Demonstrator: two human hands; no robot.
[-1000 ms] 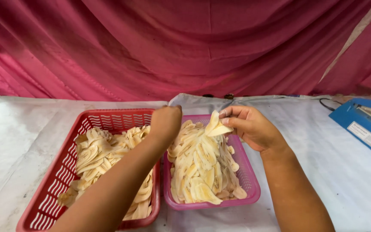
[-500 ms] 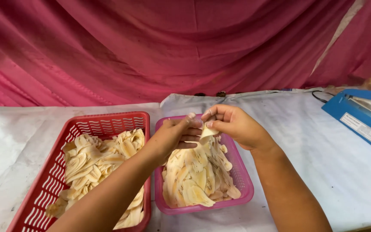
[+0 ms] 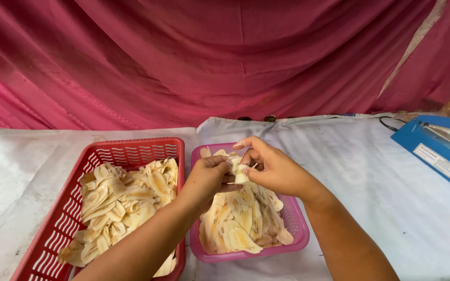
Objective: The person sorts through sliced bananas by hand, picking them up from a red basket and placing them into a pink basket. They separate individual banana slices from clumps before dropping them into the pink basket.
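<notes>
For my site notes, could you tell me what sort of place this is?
Probably a small makeshift snack-packing stall: a draped pink cloth backdrop, two plastic baskets of pale fruit slices on a cloth-covered table, and a blue sealing machine.

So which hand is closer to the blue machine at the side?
The right hand. It is over the pink basket, on the side toward the blue machine. The left hand is farther away, next to the red basket.

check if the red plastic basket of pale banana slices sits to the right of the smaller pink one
No, the red plastic basket sits left of the pink plastic basket, under the left forearm.
</notes>
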